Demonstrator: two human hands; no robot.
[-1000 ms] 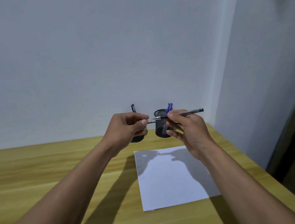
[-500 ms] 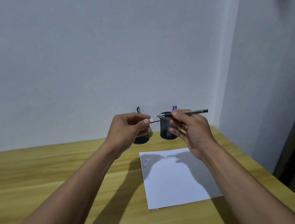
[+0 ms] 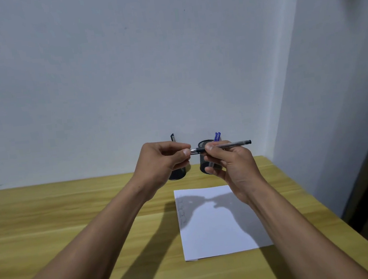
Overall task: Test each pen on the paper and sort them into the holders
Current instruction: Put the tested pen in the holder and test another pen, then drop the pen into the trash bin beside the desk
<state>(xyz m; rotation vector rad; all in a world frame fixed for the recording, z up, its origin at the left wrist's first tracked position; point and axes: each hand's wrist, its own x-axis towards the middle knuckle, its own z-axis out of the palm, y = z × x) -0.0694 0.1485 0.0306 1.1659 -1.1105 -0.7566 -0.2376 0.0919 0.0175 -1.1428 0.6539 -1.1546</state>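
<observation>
I hold a black pen (image 3: pixel 231 144) level in the air above the table, in front of the two holders. My right hand (image 3: pixel 229 164) grips its barrel. My left hand (image 3: pixel 162 162) pinches the pen's left end, which shows silver at my fingertips; I cannot tell whether that is a cap. Behind my left hand stands a black mesh holder (image 3: pixel 179 174), mostly hidden, with a dark pen (image 3: pixel 172 138) sticking up. The right mesh holder (image 3: pixel 202 144) carries blue pens (image 3: pixel 217 136). The white paper (image 3: pixel 218 227) lies below my hands, with faint scribbles along its left edge.
The wooden table (image 3: pixel 73 220) stands in a room corner, with a wall behind and another on the right. The table's right edge (image 3: pixel 324 210) drops off toward dark flooring.
Both hands stay raised on the pen. My right hand has shifted slightly left, so the fingertips of the two hands are closer together. The view has tilted a little.
</observation>
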